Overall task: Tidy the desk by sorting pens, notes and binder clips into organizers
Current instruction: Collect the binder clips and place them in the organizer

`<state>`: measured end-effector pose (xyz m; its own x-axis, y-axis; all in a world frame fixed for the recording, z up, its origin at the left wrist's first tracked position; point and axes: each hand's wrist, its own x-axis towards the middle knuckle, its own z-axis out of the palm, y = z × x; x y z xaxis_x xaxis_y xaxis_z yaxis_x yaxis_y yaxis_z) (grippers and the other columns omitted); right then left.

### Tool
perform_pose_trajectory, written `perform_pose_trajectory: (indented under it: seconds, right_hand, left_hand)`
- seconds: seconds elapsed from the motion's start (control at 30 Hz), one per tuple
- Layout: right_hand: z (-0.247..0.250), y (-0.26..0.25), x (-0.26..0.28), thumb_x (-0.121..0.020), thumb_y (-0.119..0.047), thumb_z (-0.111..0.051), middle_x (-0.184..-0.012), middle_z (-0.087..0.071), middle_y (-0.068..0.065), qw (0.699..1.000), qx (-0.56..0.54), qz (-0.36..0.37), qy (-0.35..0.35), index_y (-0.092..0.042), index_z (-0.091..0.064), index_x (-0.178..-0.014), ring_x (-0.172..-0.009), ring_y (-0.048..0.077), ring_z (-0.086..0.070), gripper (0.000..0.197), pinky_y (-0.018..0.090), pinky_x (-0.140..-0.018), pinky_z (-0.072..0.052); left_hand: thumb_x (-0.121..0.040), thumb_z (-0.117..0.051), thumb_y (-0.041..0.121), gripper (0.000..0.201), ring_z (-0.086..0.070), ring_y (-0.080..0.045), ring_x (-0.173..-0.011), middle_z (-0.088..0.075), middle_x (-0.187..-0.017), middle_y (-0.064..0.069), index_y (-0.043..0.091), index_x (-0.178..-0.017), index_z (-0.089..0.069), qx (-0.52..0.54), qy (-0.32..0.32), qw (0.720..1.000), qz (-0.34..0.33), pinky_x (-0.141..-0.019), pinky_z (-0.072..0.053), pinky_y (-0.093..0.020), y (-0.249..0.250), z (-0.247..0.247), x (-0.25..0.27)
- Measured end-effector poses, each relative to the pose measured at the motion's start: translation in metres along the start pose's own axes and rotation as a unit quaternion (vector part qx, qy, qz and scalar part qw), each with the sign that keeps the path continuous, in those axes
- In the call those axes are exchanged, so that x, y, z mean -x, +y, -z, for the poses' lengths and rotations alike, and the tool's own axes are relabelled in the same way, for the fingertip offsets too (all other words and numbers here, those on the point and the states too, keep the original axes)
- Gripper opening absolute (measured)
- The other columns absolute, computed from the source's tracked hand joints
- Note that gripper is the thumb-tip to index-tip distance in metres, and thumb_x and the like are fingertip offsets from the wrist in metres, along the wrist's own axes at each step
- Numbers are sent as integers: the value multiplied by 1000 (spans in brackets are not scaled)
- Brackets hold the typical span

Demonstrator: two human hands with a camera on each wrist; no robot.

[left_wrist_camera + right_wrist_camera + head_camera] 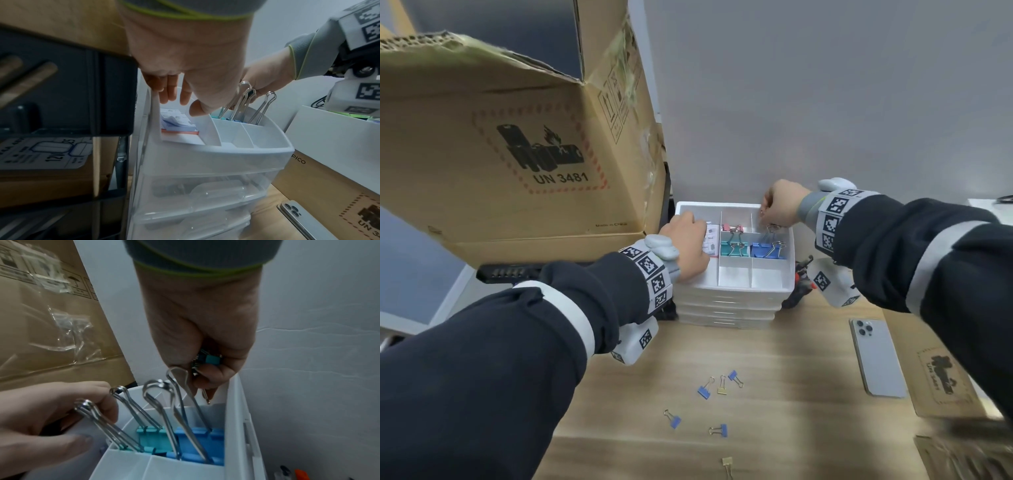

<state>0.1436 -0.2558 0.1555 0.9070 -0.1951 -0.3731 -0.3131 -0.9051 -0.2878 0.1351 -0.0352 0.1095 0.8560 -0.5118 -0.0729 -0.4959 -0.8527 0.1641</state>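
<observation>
A white drawer organizer (732, 294) stands at the desk's back, its top tray split into compartments. Sticky notes (710, 240) lie in the left compartment, and my left hand (685, 236) reaches into it with fingers pointing down over the notes (176, 120) and the thumb on the divider. Large teal (732, 248), blue (765, 249) and pink (729, 228) binder clips sit in the middle compartments. My right hand (765, 214) hovers over the back right compartment, gripping small teal binder clips (211, 360). Several small blue and yellow clips (703, 390) lie loose on the desk.
A big open cardboard box (517, 154) crowds the organizer's left side, and a grey wall stands right behind. A phone (876, 356) lies face down at the right, next to a flat cardboard piece (945, 380). A white box (329, 129) stands right of the organizer.
</observation>
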Motion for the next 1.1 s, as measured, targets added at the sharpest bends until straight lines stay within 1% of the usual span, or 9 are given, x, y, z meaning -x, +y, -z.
perform_pose_trajectory:
  seconds: [0.17,0.27,0.43,0.57,0.7,0.8,0.9,1.0,1.1]
  right_hand:
    - [-1,-4,-1,-75,-13,-73,-85,-73,9,999,33,-30,6,-7,-74,-90,-72,26,-63,16,28,-67,-53]
    - [-3,-6,1,-75,-14,-74,-92,-74,10,998,47,-46,19,-7,-75,-94,-74,26,-62,20,29,-70,-55]
    - [-1,-13,8,-72,-16,-75,-85,-71,8,996,54,-66,19,-8,-73,-93,-72,26,-64,23,27,-66,-53]
    - [1,-13,11,-70,-9,-68,-88,-76,9,996,56,-68,20,-8,-75,-93,-69,24,-65,24,27,-68,-55]
    - [2,-11,13,-68,-7,-65,-88,-78,9,997,50,-64,20,-9,-78,-91,-67,23,-68,26,31,-73,-59]
    - [3,-12,15,-71,-8,-65,-84,-78,9,998,35,-57,18,-10,-78,-90,-72,22,-74,23,35,-76,-62]
    - [6,-11,20,-72,-5,-64,-79,-78,8,998,18,-56,19,-9,-79,-88,-76,23,-76,22,39,-76,-63]
    - [8,-9,26,-79,-2,-58,-78,-77,12,997,-26,-58,35,-4,-76,-88,-78,25,-77,20,36,-75,-63]
    - [10,-3,33,-79,-2,-55,-79,-76,14,994,-60,-61,68,-1,-75,-90,-79,28,-76,22,37,-73,-64]
  left_hand:
    - [-85,-57,24,18,-53,-28,-97,-52,-107,-8,15,-100,-55,-7,8,1000,-6,-78,-47,-38,0,-2,-1]
    - [-85,-57,24,17,-53,-28,-97,-53,-107,-8,15,-98,-53,-6,7,1000,-7,-77,-47,-37,0,-3,-1]
    - [-85,-56,25,22,-53,-30,-100,-53,-110,-9,14,-103,-56,-13,0,1000,-7,-79,-45,-38,-1,-2,-1]
    - [-85,-56,25,23,-54,-30,-100,-53,-110,-9,13,-105,-57,-16,-2,1000,-5,-78,-45,-38,0,-2,-1]
    - [-85,-57,25,24,-55,-30,-100,-53,-111,-10,13,-105,-57,-22,-6,1000,-2,-79,-47,-38,0,-1,-1]
    - [-84,-57,26,24,-55,-30,-100,-53,-111,-10,13,-105,-57,-23,-9,1000,-4,-81,-48,-39,0,0,1]
    - [-84,-57,26,26,-54,-30,-101,-52,-112,-9,13,-107,-58,-25,-17,1000,-1,-83,-50,-41,1,1,3]
    - [-84,-58,27,28,-55,-29,-100,-52,-113,-9,14,-109,-58,-29,-24,999,2,-84,-51,-42,2,2,5]
    - [-84,-57,27,25,-55,-28,-96,-51,-111,-7,15,-106,-59,-28,-31,999,9,-82,-52,-43,3,3,10]
